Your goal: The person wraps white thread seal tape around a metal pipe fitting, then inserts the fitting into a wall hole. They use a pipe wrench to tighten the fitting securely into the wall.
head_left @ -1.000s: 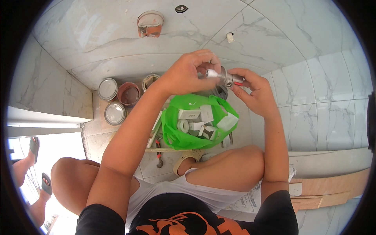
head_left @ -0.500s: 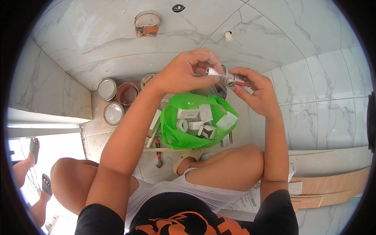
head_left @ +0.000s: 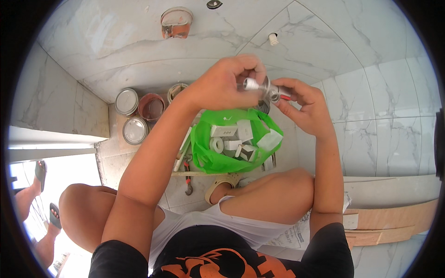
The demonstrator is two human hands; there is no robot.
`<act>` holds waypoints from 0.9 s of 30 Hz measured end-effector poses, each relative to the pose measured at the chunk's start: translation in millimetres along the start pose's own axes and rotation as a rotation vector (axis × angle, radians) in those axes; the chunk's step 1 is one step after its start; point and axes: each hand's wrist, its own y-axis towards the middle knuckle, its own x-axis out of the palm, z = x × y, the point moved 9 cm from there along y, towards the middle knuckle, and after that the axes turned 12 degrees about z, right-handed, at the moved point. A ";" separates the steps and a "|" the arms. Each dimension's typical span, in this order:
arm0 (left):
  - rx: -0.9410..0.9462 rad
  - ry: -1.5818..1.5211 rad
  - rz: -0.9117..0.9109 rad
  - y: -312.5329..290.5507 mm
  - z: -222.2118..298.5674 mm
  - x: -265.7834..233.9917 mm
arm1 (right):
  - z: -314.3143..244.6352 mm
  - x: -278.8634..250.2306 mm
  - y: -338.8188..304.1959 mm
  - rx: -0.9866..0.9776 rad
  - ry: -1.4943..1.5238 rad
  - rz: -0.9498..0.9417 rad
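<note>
In my right hand [head_left: 303, 104] is a small chrome angle valve [head_left: 274, 96] with a red handle, gripped between thumb and fingers. A round metal flange rings its body, and its left end is wrapped in white thread tape [head_left: 251, 84]. My left hand [head_left: 234, 83] curls around that white end, its fingers smeared by motion. Whatever those fingers pinch is hidden. Below both hands sits a green plastic bag [head_left: 206, 157], its top gaping. Small white boxes [head_left: 223, 131] and a white tape roll [head_left: 216, 145] lie in it.
Paint cans [head_left: 126, 102] and a reddish tub [head_left: 151, 107] stand by the wall at left. An adjustable wrench [head_left: 188, 183] lies near my foot. A white pipe stub [head_left: 273, 39] juts from the tiled wall. Wooden boards [head_left: 389, 217] lie at right; another person's feet [head_left: 54, 216] show at left.
My left fingers have shifted around the valve's white-wrapped end and are more blurred. The right hand keeps its hold on the valve. The view has tilted slightly.
</note>
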 end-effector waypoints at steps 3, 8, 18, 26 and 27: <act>0.049 -0.037 0.045 2.5 3.6 -3.8 | 4.6 -6.2 0.9 -0.010 -0.036 0.045; -0.052 -0.014 0.009 0.8 -7.7 -11.1 | 10.5 -4.8 -0.8 -0.035 0.005 0.034; -0.192 -0.382 -0.010 3.7 -8.7 -1.5 | 17.9 -9.1 -2.1 0.021 0.073 0.040; -0.147 -0.118 0.017 3.2 1.3 -14.5 | 15.3 -11.6 -1.2 0.065 0.178 0.037; -0.184 -0.173 0.013 2.3 -1.1 -14.7 | 11.7 -12.3 -0.8 0.049 0.186 0.039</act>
